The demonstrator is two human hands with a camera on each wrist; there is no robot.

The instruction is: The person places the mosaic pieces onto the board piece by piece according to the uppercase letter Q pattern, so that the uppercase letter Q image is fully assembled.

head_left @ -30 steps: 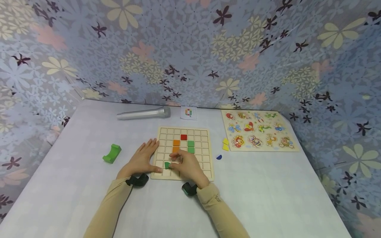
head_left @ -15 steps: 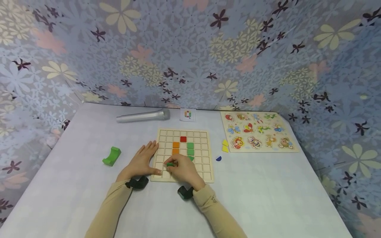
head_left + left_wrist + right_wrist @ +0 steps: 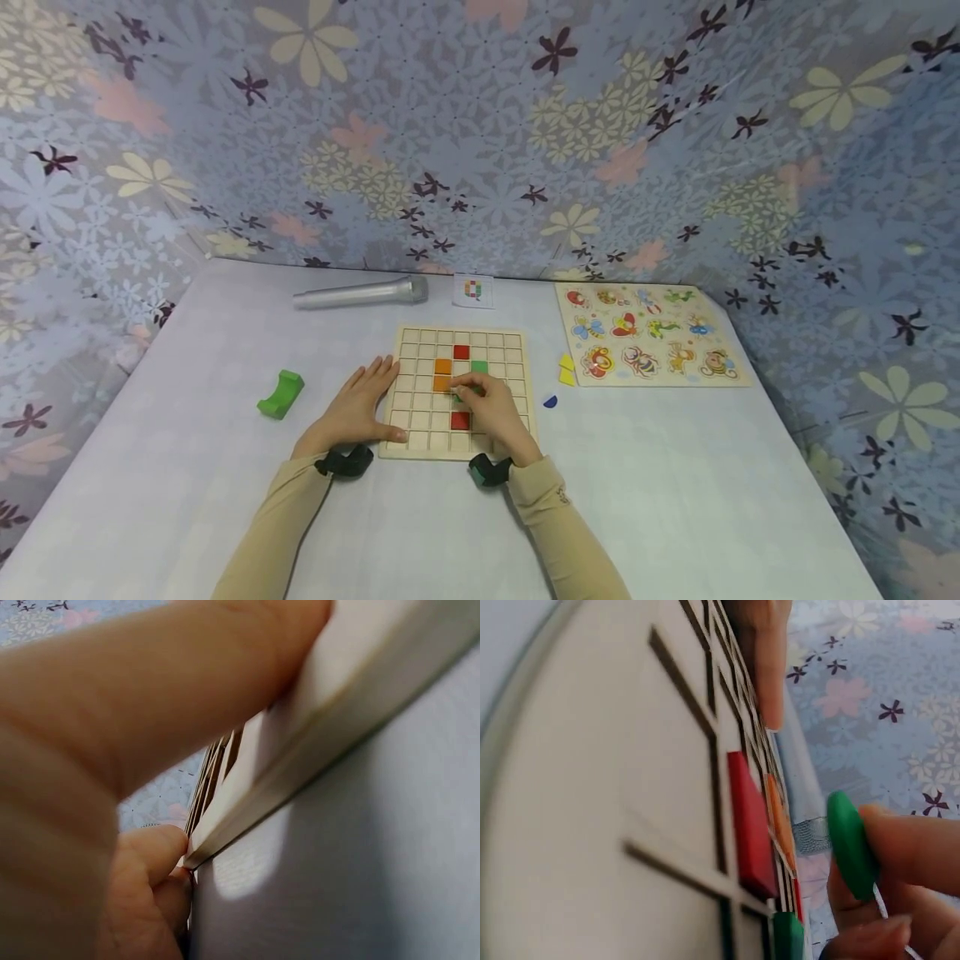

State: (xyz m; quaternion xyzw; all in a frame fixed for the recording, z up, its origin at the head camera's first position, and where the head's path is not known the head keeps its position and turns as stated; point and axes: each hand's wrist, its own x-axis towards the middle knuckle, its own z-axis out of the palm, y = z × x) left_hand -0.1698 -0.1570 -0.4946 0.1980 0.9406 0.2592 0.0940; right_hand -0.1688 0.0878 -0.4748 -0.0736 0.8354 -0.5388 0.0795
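A wooden grid board [image 3: 417, 421] lies mid-table. My left hand [image 3: 358, 408] rests along its left edge, fingers spread and straight; the left wrist view shows the thumb [image 3: 165, 690] over the board's rim. With thumb and fingers, my right hand [image 3: 497, 412] pinches a green tile with a curved edge [image 3: 849, 844], held just off the board in the right wrist view. Set in the grid are an upper red tile [image 3: 461, 352], a lower red tile [image 3: 460, 421], orange tiles [image 3: 443, 367] and a green tile [image 3: 479, 367]. The right hand partly hides the grid's right side.
A silver microphone [image 3: 362, 295] and a small pattern card [image 3: 473, 291] lie behind the board. Rightward are yellow tiles [image 3: 567, 370], a blue half-round piece [image 3: 551, 402] and an animal picture puzzle [image 3: 651, 336]. A green arch block [image 3: 281, 395] lies at the left.
My right hand has moved right and slightly away across the board, still pinching the green tile. The lower red tile has come into sight. The left hand stays in place.
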